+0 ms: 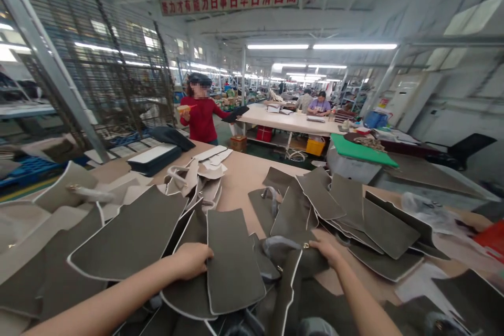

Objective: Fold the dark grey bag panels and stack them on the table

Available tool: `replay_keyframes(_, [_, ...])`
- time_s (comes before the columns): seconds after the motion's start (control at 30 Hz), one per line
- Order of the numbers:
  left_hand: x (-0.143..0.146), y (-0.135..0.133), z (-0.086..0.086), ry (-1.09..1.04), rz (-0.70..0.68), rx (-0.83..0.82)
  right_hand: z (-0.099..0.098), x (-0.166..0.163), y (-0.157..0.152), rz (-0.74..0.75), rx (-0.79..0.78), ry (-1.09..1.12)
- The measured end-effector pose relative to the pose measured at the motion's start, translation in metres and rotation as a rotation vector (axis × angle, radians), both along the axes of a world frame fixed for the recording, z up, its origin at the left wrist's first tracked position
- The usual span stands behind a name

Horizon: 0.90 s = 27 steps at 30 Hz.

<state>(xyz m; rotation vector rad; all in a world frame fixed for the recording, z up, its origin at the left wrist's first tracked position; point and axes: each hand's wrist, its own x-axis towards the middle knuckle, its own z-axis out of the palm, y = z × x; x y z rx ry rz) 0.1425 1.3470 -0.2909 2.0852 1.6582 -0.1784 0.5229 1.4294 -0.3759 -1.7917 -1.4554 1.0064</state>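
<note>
Holding the dark panel (235,262) at its left edge, the left hand (192,261) has its fingers curled in, so the grip looks narrow. This panel is in the middle, in front of the person, and it lies over other dark material, with a pale line along its borders. The right hand (326,252) is on the other side, well apart from the panel. Its fingertips reach a dark piece (309,262) just beside a small gold fitting (306,245); whether they pinch this piece or only touch it, I cannot tell.

Between the two hands lies a wrapped handle (280,243). To the right there is a pile of dark pieces (350,205), overlapping each other on the brown table (240,181); to the left are a large dark piece (129,236) and some cream pieces (74,189). Beyond the table, a co-worker in a red top (202,121) holds a flat dark object (236,114).

In my judgement, the step in hand is the handling of loose pieces. The next move seems to call for a firm hold on the panel's edge, and for a sure pinch by the right fingers near the fitting. Because the pieces overlap, slow lifting would be safer, so that neighbours do not slide.
</note>
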Motion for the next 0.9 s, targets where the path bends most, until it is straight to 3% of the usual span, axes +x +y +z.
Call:
replay_keyframes(0.07, [0.007, -0.004, 0.003, -0.016, -0.015, -0.001, 0.02, 0.004, 0.002, 0.076, 0.046, -0.002])
replay_keyframes(0.17, [0.015, -0.011, 0.012, -0.062, -0.009, -0.004, 0.068, 0.005, -0.008, 0.146, 0.186, -0.047])
replay_keyframes(0.27, [0.024, -0.026, 0.03, -0.185, -0.009, 0.029, 0.12, -0.011, -0.051, 0.171, 0.441, -0.22])
replay_keyframes(0.3, [0.029, -0.033, 0.038, -0.262, -0.01, 0.037, 0.133, -0.022, -0.073, 0.196, 0.602, -0.363])
replay_keyframes(0.4, [0.047, -0.063, 0.062, -0.829, 0.063, -0.155, 0.149, -0.063, -0.146, 0.386, 1.036, -0.687])
replay_keyframes(0.47, [0.06, -0.088, 0.07, -1.322, 0.226, -0.347, 0.146, -0.093, -0.191, 0.564, 1.202, -0.771])
replay_keyframes(0.53, [0.068, -0.113, 0.069, -1.604, 0.442, -0.388, 0.139, -0.115, -0.226, 0.693, 1.288, -0.776])
replay_keyframes(0.63, [0.064, -0.149, 0.057, -1.73, 0.629, -0.347, 0.132, -0.127, -0.257, 0.731, 1.239, -0.647])
replay_keyframes(0.7, [0.052, -0.172, 0.05, -1.784, 0.612, -0.395, 0.134, -0.125, -0.268, 0.585, 1.098, -0.49])
replay_keyframes(0.8, [0.034, -0.204, 0.046, -1.855, 0.546, -0.464, 0.142, -0.12, -0.279, 0.243, 0.804, -0.172])
replay_keyframes(0.9, [0.025, -0.229, 0.047, -1.905, 0.501, -0.502, 0.155, -0.126, -0.292, 0.162, 0.486, 0.164])
